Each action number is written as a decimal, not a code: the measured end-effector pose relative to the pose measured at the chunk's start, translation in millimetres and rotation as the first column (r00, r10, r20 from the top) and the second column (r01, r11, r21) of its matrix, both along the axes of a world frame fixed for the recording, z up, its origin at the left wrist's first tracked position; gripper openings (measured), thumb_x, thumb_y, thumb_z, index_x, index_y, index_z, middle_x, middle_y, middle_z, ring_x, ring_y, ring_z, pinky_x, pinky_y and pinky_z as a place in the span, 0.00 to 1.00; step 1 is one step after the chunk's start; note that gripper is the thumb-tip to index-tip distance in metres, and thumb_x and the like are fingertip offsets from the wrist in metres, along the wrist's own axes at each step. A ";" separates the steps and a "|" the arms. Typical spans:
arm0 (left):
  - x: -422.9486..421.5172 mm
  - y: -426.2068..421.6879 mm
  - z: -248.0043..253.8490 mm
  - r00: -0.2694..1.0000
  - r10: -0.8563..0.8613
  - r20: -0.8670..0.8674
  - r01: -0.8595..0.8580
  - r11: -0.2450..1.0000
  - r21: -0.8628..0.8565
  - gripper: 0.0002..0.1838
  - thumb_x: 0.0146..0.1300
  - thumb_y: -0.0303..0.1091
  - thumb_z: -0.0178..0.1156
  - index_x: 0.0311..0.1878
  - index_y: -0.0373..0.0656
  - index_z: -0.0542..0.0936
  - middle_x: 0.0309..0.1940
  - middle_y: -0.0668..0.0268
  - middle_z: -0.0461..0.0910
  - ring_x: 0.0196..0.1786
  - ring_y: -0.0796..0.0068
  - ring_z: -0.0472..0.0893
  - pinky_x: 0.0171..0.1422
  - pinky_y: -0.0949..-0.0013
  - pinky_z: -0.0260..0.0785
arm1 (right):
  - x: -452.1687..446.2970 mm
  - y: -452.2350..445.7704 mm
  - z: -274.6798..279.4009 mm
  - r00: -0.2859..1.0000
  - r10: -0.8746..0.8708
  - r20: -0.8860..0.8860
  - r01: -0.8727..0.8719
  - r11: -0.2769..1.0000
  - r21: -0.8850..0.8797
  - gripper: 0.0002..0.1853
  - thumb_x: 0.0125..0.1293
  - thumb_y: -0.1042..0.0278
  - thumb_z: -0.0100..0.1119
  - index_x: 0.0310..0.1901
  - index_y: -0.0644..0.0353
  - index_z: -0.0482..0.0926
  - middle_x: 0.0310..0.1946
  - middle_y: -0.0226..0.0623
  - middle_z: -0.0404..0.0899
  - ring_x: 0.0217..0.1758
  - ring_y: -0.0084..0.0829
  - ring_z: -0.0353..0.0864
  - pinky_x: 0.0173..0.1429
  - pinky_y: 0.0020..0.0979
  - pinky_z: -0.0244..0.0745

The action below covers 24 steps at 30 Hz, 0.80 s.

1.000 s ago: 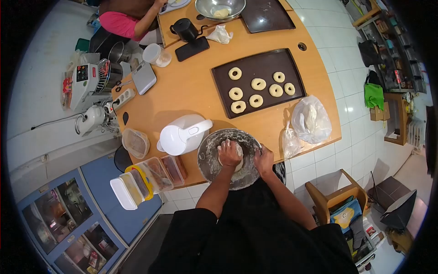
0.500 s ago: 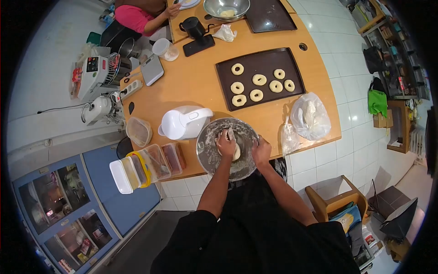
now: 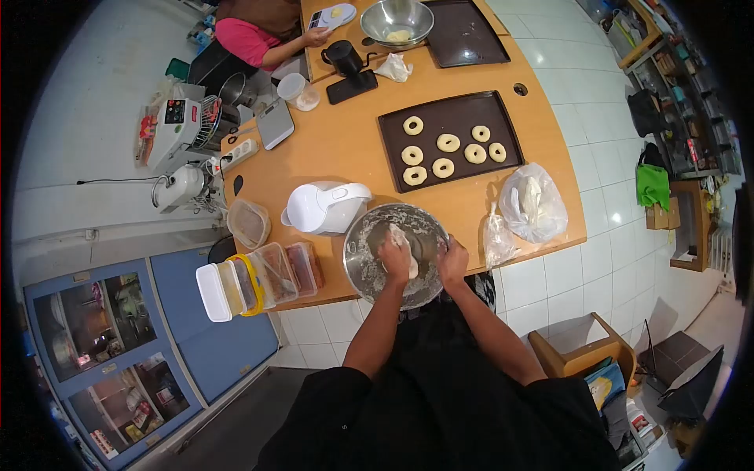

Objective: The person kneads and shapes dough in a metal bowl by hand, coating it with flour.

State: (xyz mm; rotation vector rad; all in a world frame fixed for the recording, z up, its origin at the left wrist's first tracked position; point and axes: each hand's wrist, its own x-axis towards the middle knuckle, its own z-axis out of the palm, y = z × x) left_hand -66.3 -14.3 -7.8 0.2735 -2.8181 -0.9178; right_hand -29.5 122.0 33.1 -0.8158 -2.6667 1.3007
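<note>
A steel mixing bowl (image 3: 361, 275), its wall smeared with flour and bits of dough, sits at the table's front edge close to my body. Inside it my left hand (image 3: 394, 257) grips a pale, elongated lump of dough (image 3: 413, 269). Part of that lump is hidden beneath the palm and fingers. On the bowl's right side, my right hand (image 3: 452, 263) is closed around the rim, with the thumb towards the inside. Just left of the bowl stands a white electric kettle or jug (image 3: 326, 208).
Beyond the bowl lies a dark baking tray (image 3: 463, 174) with several dough rings (image 3: 448, 143). Plastic bags (image 3: 534, 206) rest at the right edge, plastic containers (image 3: 275, 275) at the left. At the far side are a co-worker's hand (image 3: 317, 36), a scale (image 3: 333, 16) and another steel bowl (image 3: 397, 22).
My left hand has turned and pressed down over the dough, which now looks longer. My right hand stays on the rim. The co-worker's hand has moved right, beside the scale.
</note>
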 end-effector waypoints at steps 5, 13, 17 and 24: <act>1.7 -11.8 -23.9 0.933 -0.093 0.347 -0.103 0.856 0.507 0.15 0.69 0.37 0.50 0.48 0.35 0.77 0.34 0.52 0.81 0.36 0.53 0.81 0.46 0.57 0.72 | 0.2 -0.8 3.8 0.999 -0.027 -0.047 0.027 1.000 0.000 0.08 0.61 0.69 0.57 0.37 0.65 0.78 0.28 0.57 0.79 0.34 0.58 0.80 0.40 0.51 0.73; -18.2 -52.3 -3.3 0.948 -0.247 0.201 0.201 0.954 0.223 0.20 0.64 0.43 0.59 0.50 0.37 0.76 0.32 0.55 0.81 0.41 0.47 0.82 0.51 0.52 0.74 | 3.3 2.8 2.6 0.999 0.039 0.037 -0.041 0.997 0.061 0.08 0.60 0.70 0.56 0.38 0.64 0.79 0.29 0.56 0.80 0.35 0.57 0.81 0.41 0.50 0.74; 15.2 -67.0 1.3 0.804 -0.335 0.492 0.419 0.906 -0.067 0.23 0.55 0.45 0.66 0.46 0.36 0.78 0.42 0.45 0.79 0.48 0.39 0.78 0.54 0.47 0.71 | 2.1 0.7 8.0 0.999 0.033 0.029 -0.035 0.998 0.053 0.08 0.61 0.69 0.56 0.38 0.64 0.79 0.29 0.56 0.80 0.35 0.57 0.81 0.42 0.50 0.74; 15.0 -76.2 -38.3 0.601 -0.504 0.621 0.633 0.774 0.015 0.29 0.46 0.36 0.70 0.54 0.37 0.75 0.52 0.42 0.74 0.56 0.44 0.75 0.55 0.49 0.72 | 3.7 1.0 0.8 0.998 0.061 -0.011 -0.061 0.997 0.043 0.09 0.60 0.69 0.55 0.38 0.65 0.78 0.29 0.57 0.80 0.35 0.58 0.80 0.42 0.50 0.74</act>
